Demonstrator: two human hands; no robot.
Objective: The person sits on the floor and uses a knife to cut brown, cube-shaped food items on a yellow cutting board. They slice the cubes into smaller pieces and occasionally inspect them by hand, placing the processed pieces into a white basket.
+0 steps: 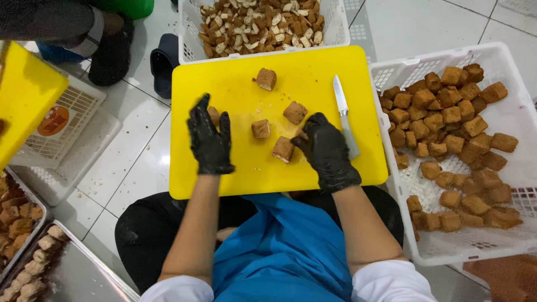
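Observation:
A yellow cutting board (240,168) lies across my lap. Brown fried tofu cubes sit on it: one at the top (266,78), one in the middle right (295,112), one in the centre (260,128) and one lower down (283,149). My left hand (210,137), in a black glove, rests on the board's left side over another cube (213,114). My right hand (325,150), also gloved, touches a cube with its fingertips beside the lower cube. A white-handled knife (342,109) lies on the board just right of that hand.
A white basket (503,112) of whole tofu cubes stands at the right. Another white basket (263,25) of cut pieces is beyond the board. At left are a yellow board (22,100), an empty crate (78,123), metal trays (33,251) and another person's shoe (112,50).

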